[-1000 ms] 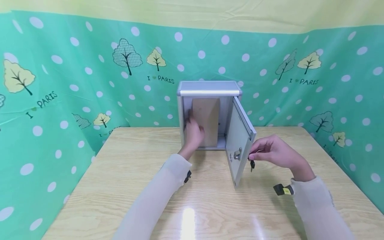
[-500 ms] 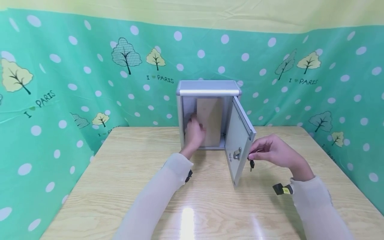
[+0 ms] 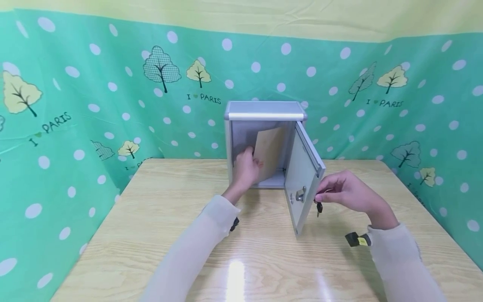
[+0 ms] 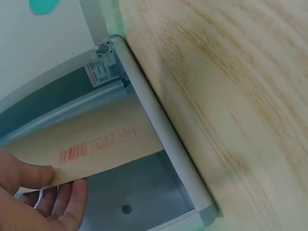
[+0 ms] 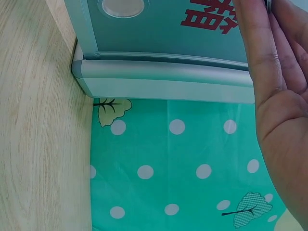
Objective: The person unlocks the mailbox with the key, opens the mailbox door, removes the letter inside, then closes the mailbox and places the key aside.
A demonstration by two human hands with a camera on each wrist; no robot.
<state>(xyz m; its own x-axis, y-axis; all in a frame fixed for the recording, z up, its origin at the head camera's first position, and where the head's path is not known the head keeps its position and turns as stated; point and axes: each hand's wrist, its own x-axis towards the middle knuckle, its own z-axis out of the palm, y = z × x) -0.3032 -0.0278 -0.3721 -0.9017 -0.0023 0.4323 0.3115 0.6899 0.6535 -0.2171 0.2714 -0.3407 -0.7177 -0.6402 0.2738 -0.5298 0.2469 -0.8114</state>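
Note:
A small grey metal mailbox [image 3: 266, 110] stands on the table, its door [image 3: 302, 163] swung open to the right. Inside, my left hand [image 3: 246, 168] pinches the near edge of a brown paper envelope [image 3: 271, 149] between thumb and fingers. Red barcode print shows on the envelope [image 4: 103, 144] in the left wrist view, and it leans at an angle in the box. At the door's outer face my right hand [image 3: 345, 191] pinches at the lock, where a black-headed key [image 3: 319, 208] dangles below the fingertips. The part between those fingers is hidden.
A metal lock cam [image 3: 300, 195] sits on the door's inner face. The wooden table [image 3: 264, 268] reaches toward me under both forearms. Green dotted cloth [image 3: 188, 126] hangs behind and at both sides. Red characters [image 5: 209, 19] mark the door's front.
The envelope has shifted right and turned from facing me to an oblique angle, with my left hand at its edge. My right hand stays at the door with the key.

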